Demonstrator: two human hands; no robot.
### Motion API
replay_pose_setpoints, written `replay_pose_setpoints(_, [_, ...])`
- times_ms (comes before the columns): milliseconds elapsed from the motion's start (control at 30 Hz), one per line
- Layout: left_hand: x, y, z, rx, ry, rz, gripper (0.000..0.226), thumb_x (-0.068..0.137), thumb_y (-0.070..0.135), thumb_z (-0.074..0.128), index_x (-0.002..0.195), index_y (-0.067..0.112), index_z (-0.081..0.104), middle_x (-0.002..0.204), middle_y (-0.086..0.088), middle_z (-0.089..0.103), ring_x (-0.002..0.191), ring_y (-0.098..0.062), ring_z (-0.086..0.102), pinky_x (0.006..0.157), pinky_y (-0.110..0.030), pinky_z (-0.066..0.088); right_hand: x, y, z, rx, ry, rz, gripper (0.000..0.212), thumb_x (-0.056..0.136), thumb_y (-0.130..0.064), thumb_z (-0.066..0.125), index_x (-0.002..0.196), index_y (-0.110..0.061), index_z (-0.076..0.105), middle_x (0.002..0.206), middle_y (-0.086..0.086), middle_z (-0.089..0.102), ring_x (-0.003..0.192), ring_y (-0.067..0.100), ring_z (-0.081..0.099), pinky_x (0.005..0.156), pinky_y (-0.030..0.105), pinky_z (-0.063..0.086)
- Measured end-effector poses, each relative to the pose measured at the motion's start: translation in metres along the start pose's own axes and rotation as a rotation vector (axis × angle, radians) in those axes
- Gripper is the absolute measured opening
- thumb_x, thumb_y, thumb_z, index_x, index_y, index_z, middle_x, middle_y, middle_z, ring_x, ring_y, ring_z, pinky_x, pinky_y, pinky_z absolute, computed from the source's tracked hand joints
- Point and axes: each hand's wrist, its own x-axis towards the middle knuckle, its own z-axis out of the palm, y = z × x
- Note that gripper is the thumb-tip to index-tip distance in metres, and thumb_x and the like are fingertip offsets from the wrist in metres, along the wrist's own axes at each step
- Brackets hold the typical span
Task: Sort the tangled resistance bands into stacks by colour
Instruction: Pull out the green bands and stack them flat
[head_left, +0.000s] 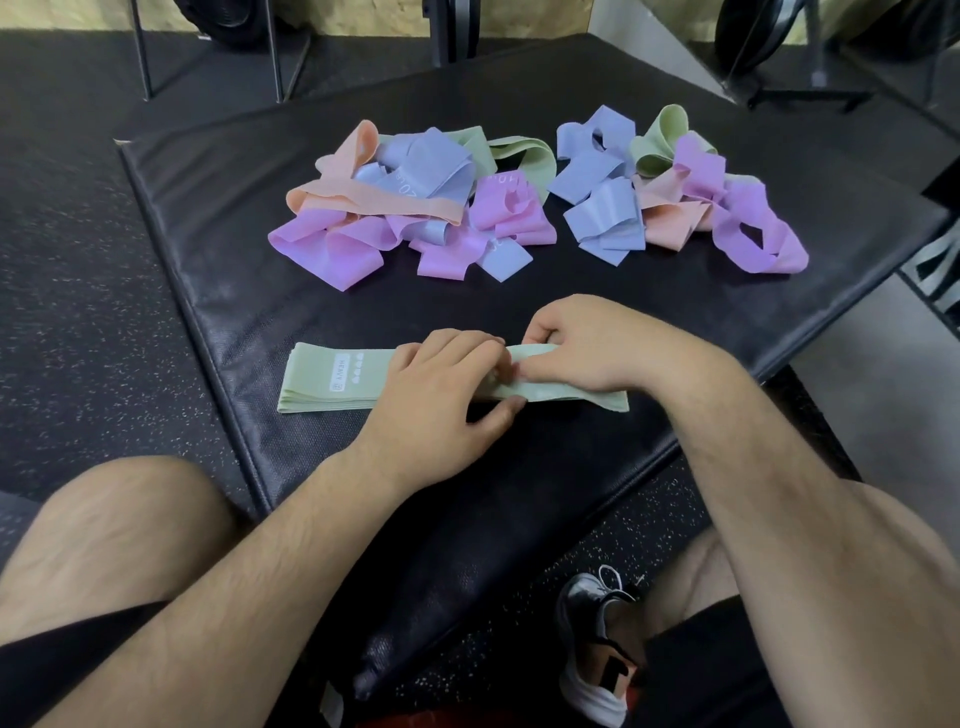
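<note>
A flat stack of green bands (332, 382) lies on the black mat (218, 270) in front of me, a white "HEAVY" label facing up. My left hand (441, 400) presses on the stack's middle, thumb at its near edge. My right hand (576, 351) pinches the top green band near its right end. Further back lie two tangled piles. The left tangled pile (410, 202) mixes pink, blue, orange and green bands. The right tangled pile (675, 187) holds blue, green, orange and pink bands.
The mat sits on speckled black rubber flooring (78, 312). My bare knees and a grey shoe (592, 649) are at the near edge. Metal rack legs (280, 52) and weight plates stand at the back. A mirror wall (883, 78) is at the right.
</note>
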Motion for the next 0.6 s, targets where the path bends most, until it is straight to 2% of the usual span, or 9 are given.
replay_pose_setpoints(67, [0.000, 0.000, 0.000, 0.000, 0.001, -0.010, 0.025, 0.088, 0.050, 0.064, 0.102, 0.031, 0.055, 0.120, 0.021, 0.057, 0.117, -0.006, 0.048, 0.092, -0.026, 0.025, -0.001, 0.006, -0.004, -0.042, 0.003, 0.013, 0.024, 0.083, -0.050, 0.075, 0.086, -0.028, 0.067, 0.091, -0.009, 0.065, 0.084, 0.013, 0.064, 0.077, 0.036, 0.053])
replay_pose_setpoints(167, [-0.001, 0.001, 0.000, 0.007, 0.002, -0.019, 0.025, 0.088, 0.051, 0.064, 0.100, 0.032, 0.053, 0.120, 0.021, 0.057, 0.116, -0.006, 0.048, 0.091, -0.026, 0.025, -0.001, 0.009, -0.004, -0.077, 0.036, 0.018, 0.028, 0.082, -0.054, 0.076, 0.081, -0.028, 0.064, 0.090, -0.009, 0.063, 0.083, 0.013, 0.062, 0.074, 0.035, 0.051])
replay_pose_setpoints(433, [0.000, 0.002, -0.002, 0.011, -0.002, -0.036, 0.025, 0.088, 0.053, 0.062, 0.099, 0.033, 0.052, 0.120, 0.022, 0.054, 0.117, -0.006, 0.047, 0.092, -0.027, 0.026, -0.014, 0.017, -0.016, -0.010, 0.156, 0.026, 0.020, 0.082, -0.044, 0.078, 0.082, -0.026, 0.069, 0.083, -0.012, 0.064, 0.077, 0.005, 0.061, 0.067, 0.030, 0.049])
replay_pose_setpoints(600, [0.001, 0.004, 0.000, 0.020, 0.001, -0.024, 0.029, 0.085, 0.056, 0.057, 0.100, 0.031, 0.053, 0.118, 0.020, 0.054, 0.116, -0.009, 0.047, 0.091, -0.026, 0.024, -0.006, 0.024, -0.003, -0.043, 0.145, 0.074, 0.023, 0.083, -0.045, 0.078, 0.084, -0.026, 0.066, 0.088, -0.010, 0.064, 0.082, 0.010, 0.062, 0.066, 0.030, 0.047])
